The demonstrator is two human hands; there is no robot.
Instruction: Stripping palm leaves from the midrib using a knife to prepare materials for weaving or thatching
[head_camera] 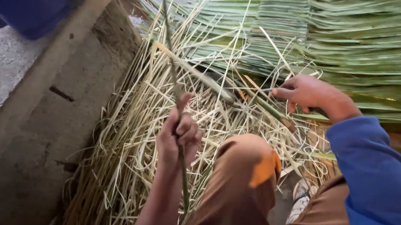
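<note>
A long, thin green palm-leaf midrib (173, 78) runs steeply from the top of the view down past the knee, gripped in the closed left hand (179, 135) about midway along. A narrow pale strip of leaf (263, 91) is pinched in the fingers of the right hand (312, 95), above the heap of dry straw-coloured leaf strips (142, 135).

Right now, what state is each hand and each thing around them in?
Left hand: fist closed around the long green stem.
Right hand: pinching a thin pale strip.
Dry strips: loose, tangled heap.
Green leaves: stacked in flat overlapping rows.
</note>
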